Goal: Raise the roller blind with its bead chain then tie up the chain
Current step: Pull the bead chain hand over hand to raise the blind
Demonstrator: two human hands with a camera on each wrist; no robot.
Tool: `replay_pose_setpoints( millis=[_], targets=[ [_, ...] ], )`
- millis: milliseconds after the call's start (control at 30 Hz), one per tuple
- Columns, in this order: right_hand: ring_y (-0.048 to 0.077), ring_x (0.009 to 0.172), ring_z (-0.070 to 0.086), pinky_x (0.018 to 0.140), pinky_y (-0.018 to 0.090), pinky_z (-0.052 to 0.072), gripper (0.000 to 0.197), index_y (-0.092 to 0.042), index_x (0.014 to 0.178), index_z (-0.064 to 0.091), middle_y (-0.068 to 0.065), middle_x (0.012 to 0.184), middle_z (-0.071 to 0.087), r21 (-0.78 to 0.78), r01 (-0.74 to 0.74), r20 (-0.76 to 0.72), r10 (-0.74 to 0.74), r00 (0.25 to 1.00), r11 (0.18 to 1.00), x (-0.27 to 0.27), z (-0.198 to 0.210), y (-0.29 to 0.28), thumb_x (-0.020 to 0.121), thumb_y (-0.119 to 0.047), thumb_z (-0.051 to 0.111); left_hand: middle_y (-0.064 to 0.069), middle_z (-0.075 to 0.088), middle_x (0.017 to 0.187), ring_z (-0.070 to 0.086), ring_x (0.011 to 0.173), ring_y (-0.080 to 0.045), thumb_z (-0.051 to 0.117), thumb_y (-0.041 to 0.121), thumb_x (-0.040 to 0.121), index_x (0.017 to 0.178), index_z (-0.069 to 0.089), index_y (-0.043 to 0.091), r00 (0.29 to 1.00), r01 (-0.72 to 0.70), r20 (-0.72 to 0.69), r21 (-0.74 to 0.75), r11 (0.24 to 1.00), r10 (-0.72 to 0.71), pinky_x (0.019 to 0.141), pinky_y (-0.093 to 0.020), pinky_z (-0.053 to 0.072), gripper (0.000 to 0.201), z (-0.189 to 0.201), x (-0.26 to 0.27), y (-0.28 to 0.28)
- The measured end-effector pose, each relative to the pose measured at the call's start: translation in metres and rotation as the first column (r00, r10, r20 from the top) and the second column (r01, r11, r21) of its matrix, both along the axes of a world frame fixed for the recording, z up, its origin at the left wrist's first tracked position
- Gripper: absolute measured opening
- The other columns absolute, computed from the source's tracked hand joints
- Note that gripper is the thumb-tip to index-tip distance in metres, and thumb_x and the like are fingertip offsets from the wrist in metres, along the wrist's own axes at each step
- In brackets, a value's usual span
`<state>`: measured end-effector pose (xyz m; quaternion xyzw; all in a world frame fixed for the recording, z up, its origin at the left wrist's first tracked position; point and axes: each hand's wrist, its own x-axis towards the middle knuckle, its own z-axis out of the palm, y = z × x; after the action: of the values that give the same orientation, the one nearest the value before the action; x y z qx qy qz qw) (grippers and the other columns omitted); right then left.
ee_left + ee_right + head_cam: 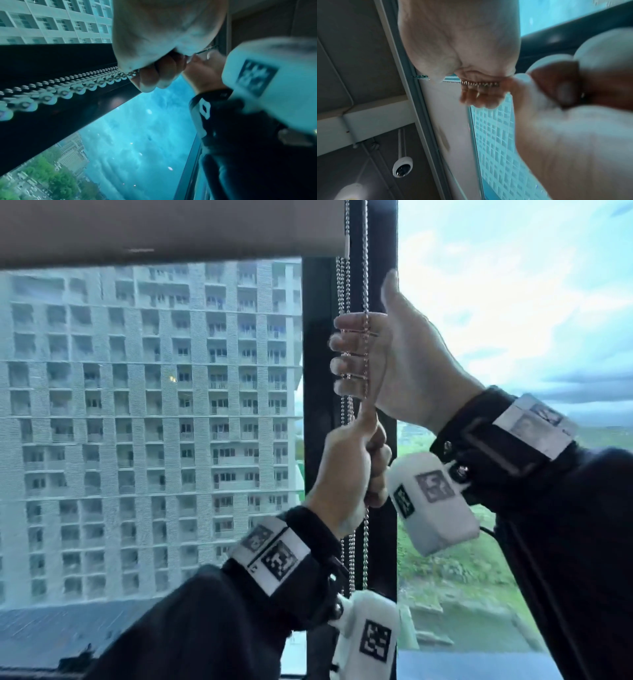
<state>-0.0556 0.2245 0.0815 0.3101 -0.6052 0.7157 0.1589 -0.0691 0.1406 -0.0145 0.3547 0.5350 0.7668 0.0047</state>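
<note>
Head view: blind (154, 227) seemingly raised; chain (366, 268) wound round straight fingers (346, 323) of right hand (404, 354); left hand (349, 470) fisted on chain below; tie-off unfinished.

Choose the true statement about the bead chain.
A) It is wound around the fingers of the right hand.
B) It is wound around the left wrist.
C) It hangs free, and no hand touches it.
A: loops of the bead chain cross the fingers of the right hand, and the left hand grips it lower down.

Looped bead chain (365, 285) (around right hand (394, 361))
</note>
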Motion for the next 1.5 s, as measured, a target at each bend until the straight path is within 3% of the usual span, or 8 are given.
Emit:
replay_pose_setpoints(
  millis=[133,300,467,633,867,1033,1267,1500],
  targets=[
    [0.011,0.042,0.013,0.036,0.019,0.014,0.051,-0.025,0.062,0.031,-0.007,0.052,0.02,-0.084,0.023,0.005,-0.022,1.0,0.996,-0.01,-0.008,-0.02,0.103,-0.055,0.036,-0.003,0.017,0.061,0.008,0.065,-0.025,0.04,0.039,0.104,0.061,0.027,0.022,0.998,-0.052,-0.023,0.046,0.998,0.054,0.061,-0.039,0.008,0.048,-0.008,-0.007,-0.006],
    [0.01,0.04,0.008,0.037,0.018,0.009,0.052,-0.026,0.06,0.027,-0.008,0.047,0.017,-0.174,0.001,-0.014,-0.004,1.0,0.985,-0.01,-0.018,-0.027,0.104,-0.052,0.035,0.001,0.032,0.061,0.015,0.059,-0.019,0.048,0.031,0.091,0.058,0.048,0.025,0.999,-0.04,0.025,0.061,0.997,0.038,0.064,-0.041,0.006,0.034,-0.009,-0.014,-0.022],
    [0.009,0.034,0.011,0.036,0.015,0.012,0.052,-0.024,0.06,0.028,-0.008,0.043,0.019,-0.226,-0.052,-0.006,0.052,0.999,0.973,-0.008,-0.029,-0.027,0.105,-0.05,0.034,0.005,0.059,0.062,0.052,0.059,-0.012,0.034,0.033,0.102,0.083,0.056,0.019,0.963,-0.258,-0.072,0.049,0.965,0.261,0.057,-0.03,0.037,0.032,0.017,-0.017,-0.038],
    [0.005,0.029,0.017,0.036,0.015,0.01,0.061,-0.016,0.07,0.066,-0.01,0.036,0.031,-0.182,-0.065,-0.043,0.058,0.997,0.981,-0.009,-0.054,-0.022,0.107,-0.047,0.028,0.004,0.071,0.069,0.066,0.072,-0.012,0.031,0.048,0.103,0.089,0.06,0.017,0.95,-0.265,-0.168,0.017,0.964,0.264,0.08,-0.043,0.046,0.044,0.062,-0.01,-0.039],
    [0.008,0.037,0.01,0.039,0.018,0.009,0.048,-0.022,0.065,0.028,-0.007,0.047,0.02,-0.196,-0.114,-0.001,0.116,0.993,0.974,-0.006,-0.088,-0.016,0.105,-0.048,0.033,-0.009,0.075,0.088,0.075,0.091,-0.029,0.03,0.049,0.104,0.106,0.059,0.011,0.963,-0.149,-0.237,-0.083,0.985,0.126,0.087,-0.051,0.054,0.048,0.089,0.009,-0.02],
    [0.006,0.039,0.015,0.044,0.029,0.011,0.046,-0.021,0.065,0.03,-0.008,0.051,0.021,-0.289,-0.13,0.007,0.138,0.99,0.948,-0.008,-0.102,-0.018,0.103,-0.044,0.041,0.001,0.059,0.07,0.05,0.055,-0.014,0.034,0.051,0.102,0.108,0.056,0.014,0.977,-0.094,-0.196,-0.038,0.995,0.085,0.049,-0.028,0.039,0.043,0.095,0.013,-0.008],
    [0.006,0.039,0.03,0.038,0.019,0.03,0.047,-0.016,0.064,0.035,-0.006,0.049,0.03,-0.181,-0.134,0.05,0.145,0.988,0.974,-0.004,-0.132,-0.009,0.104,-0.041,0.037,0.008,0.02,0.053,0.013,0.045,-0.01,0.027,0.053,0.103,0.063,0.032,0.026,0.992,-0.055,-0.111,0.006,0.998,0.055,0.048,-0.024,0.007,0.049,0.088,0.014,0.002],
    [0.018,0.057,0.049,0.055,0.031,0.044,0.062,-0.014,0.073,0.057,0.006,0.065,0.054,0.02,-0.059,0.053,0.058,0.997,0.998,-0.002,-0.091,0.026,0.097,-0.064,0.031,0.007,0.018,0.046,0.009,0.039,-0.01,0.031,0.051,0.103,0.059,0.026,0.025,0.992,-0.058,-0.106,0.071,0.996,0.066,0.049,-0.024,0.005,0.051,0.089,0.018,0.0]
  ],
)
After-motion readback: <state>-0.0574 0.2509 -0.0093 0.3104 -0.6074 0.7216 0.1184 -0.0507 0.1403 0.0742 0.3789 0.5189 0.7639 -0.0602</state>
